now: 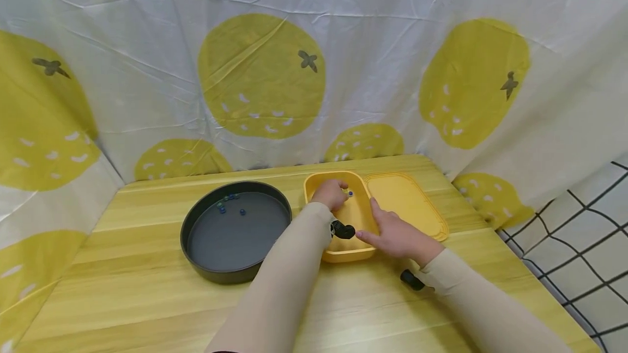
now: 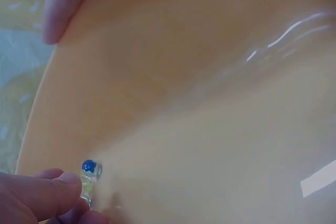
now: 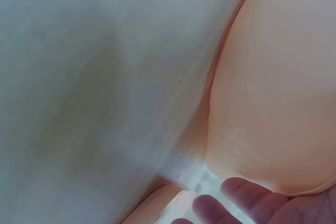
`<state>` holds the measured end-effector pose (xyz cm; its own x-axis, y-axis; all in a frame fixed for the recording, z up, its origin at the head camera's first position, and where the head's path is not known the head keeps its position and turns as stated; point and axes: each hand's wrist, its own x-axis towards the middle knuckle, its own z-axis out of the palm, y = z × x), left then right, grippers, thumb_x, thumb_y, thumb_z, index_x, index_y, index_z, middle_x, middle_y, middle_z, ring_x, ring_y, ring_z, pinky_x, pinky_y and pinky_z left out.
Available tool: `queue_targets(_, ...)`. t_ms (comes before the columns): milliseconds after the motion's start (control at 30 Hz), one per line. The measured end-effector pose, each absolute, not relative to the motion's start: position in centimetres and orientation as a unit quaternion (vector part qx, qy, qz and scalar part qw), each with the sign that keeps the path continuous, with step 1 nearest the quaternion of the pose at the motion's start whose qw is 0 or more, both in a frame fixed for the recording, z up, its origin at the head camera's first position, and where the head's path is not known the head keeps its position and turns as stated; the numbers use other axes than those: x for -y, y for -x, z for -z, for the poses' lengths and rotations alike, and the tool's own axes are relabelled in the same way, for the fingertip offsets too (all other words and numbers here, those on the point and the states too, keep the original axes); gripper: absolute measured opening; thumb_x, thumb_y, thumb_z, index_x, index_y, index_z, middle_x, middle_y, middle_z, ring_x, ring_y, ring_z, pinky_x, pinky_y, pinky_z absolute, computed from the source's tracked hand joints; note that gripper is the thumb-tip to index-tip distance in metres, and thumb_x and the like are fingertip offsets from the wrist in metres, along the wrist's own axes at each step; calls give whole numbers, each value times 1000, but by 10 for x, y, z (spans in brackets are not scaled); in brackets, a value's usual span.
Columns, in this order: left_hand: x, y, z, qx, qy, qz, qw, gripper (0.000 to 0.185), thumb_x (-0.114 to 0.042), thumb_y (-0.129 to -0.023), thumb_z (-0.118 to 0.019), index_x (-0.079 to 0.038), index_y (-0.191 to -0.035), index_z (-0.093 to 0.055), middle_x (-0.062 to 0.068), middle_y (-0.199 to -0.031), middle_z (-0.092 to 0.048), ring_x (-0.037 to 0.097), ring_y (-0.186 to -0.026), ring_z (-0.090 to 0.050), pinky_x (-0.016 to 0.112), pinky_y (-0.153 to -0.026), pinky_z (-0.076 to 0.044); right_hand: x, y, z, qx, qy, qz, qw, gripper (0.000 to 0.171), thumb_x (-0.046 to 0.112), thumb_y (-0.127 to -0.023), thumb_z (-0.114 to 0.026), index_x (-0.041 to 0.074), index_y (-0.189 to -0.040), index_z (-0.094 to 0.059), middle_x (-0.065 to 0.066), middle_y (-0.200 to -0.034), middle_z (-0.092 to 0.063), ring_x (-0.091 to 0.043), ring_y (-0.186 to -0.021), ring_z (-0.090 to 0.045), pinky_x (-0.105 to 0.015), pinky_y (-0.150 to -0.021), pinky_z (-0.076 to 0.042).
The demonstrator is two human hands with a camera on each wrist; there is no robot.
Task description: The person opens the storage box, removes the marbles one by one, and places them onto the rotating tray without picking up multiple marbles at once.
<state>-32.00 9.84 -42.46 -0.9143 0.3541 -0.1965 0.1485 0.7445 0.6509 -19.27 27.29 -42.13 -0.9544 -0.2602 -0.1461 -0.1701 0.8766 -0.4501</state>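
Head view, from the left: a round dark metal baking pan (image 1: 235,231) sits on the pale wooden tabletop (image 1: 147,309), with a few small blue glass beads (image 1: 228,203) lying loose near its far rim. Just to its right, close but apart, stands a yellow rectangular plastic tub (image 1: 343,217), and touching the tub's right side lies its flat yellow plastic lid (image 1: 407,203).

The left hand (image 1: 331,193) reaches down into the tub. Seen from the left wrist, its fingertips (image 2: 50,195) are pressed together, pinching a small clear glass bead (image 2: 88,188) against the tub's floor near the wall, and a blue bead (image 2: 90,168) lies touching it. Further right, the right hand (image 1: 399,238) rests with straight, spread fingers on the tub's right rim and the near edge of the lid, bracing the tub; it holds nothing. The right wrist view shows only blurred fingertips (image 3: 239,192) beside the yellow wall.

To do this pickup well, I would judge that the pinch should close fully round one bead before lifting, since smooth round glass on slick plastic can squirt sideways under uneven pressure. The neighbouring blue bead is close enough to be knocked away. Firm downward pressure from the right hand should stop the light tub sliding.
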Motion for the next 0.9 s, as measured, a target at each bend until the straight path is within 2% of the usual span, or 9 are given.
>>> queue_targets(100,-99,323,427,-922,-134,-327,160,40,-19,-105,-64,-19,-145,-66,1,-150,-63,22,-138,-58,38,-113,-49,-272,194,423,-964,113,220,103,112,69,-101,-52,-7,-166,0,-36,-165,-31,-53,-149,-39,-63,-118,-38)
queue_targets(267,-103,326,430,-926,-148,-311,152,40,-18,-104,-64,-20,-144,-67,0,-149,-64,23,-143,-55,38,-118,-45,-273,194,425,-966,110,215,97,111,68,-102,-53,-7,-166,-1,-33,-166,-30,-55,-148,-39,-63,-118,-38)
queue_targets(500,-110,328,436,-936,-140,-294,135,34,-24,-105,-65,-25,-138,-72,-5,-143,-68,21,-137,-60,38,-114,-48,-273,193,422,-965,117,214,92,110,65,-102,-54,-9,-165,-1,-34,-166,-30,-56,-147,-39,-63,-118,-38)
queue_targets(700,-116,328,440,-944,-127,-273,132,27,-29,-102,-71,-32,-128,-78,-11,-135,-72,18,-127,-66,38,-106,-54,-272,192,421,-965,117,215,91,108,62,-103,-55,-9,-165,-1,-34,-166,-30,-57,-148,-38,-64,-118,-37)
queue_targets(900,-117,326,442,-948,-136,-255,135,25,-29,-101,-73,-33,-125,-80,-12,-131,-74,17,-123,-68,38,-103,-56,-272,193,422,-964,117,222,92,106,57,-104,-57,-9,-165,-2,-34,-167,-28,-57,-148,-37,-65,-119,-36)
